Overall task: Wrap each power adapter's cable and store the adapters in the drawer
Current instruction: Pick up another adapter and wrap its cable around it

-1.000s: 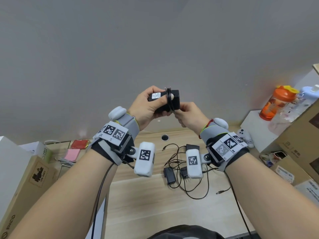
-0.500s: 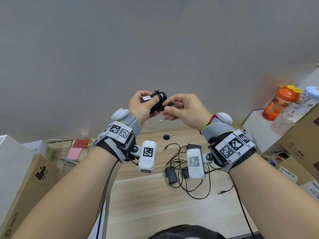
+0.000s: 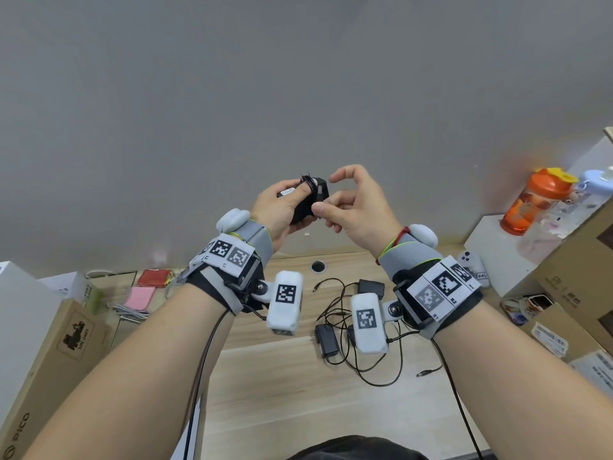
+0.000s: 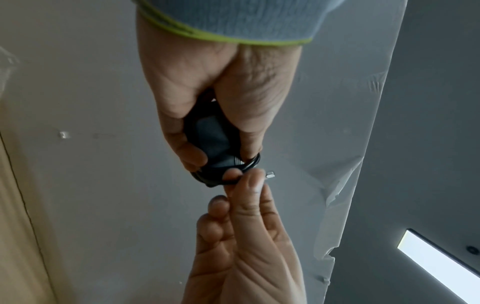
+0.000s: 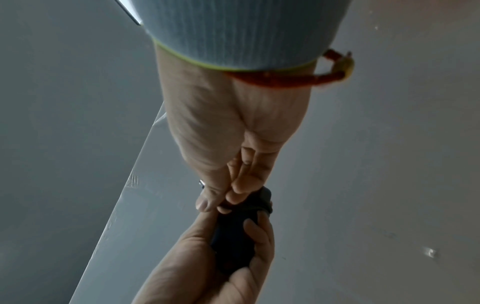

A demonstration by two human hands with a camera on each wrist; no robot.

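Observation:
My left hand (image 3: 282, 210) holds a black power adapter (image 3: 303, 210) up in front of the wall, with its cable (image 3: 308, 186) wound in a coil around the body. The right hand (image 3: 348, 207) is beside it. In the left wrist view its thumb and forefinger pinch the cable's end at the coil (image 4: 250, 164), and the metal plug tip (image 4: 270, 175) sticks out past them. Its other fingers are raised. Two more black adapters (image 3: 326, 336) (image 3: 371, 287) lie on the desk below in a tangle of loose cables (image 3: 365, 370). No drawer is in view.
The wooden desk (image 3: 298, 410) has a cable hole (image 3: 317, 266) at the back. Cardboard boxes (image 3: 49, 343) stand at the left, with a red wallet (image 3: 154, 277) and a pink pad (image 3: 141, 297). At the right are white and cardboard boxes (image 3: 570, 267) and an orange bottle (image 3: 537, 200).
The left hand has tilted the adapter. The right hand has come from below it to its right side, with its forefinger now lifted. Both hands sit slightly lower in view.

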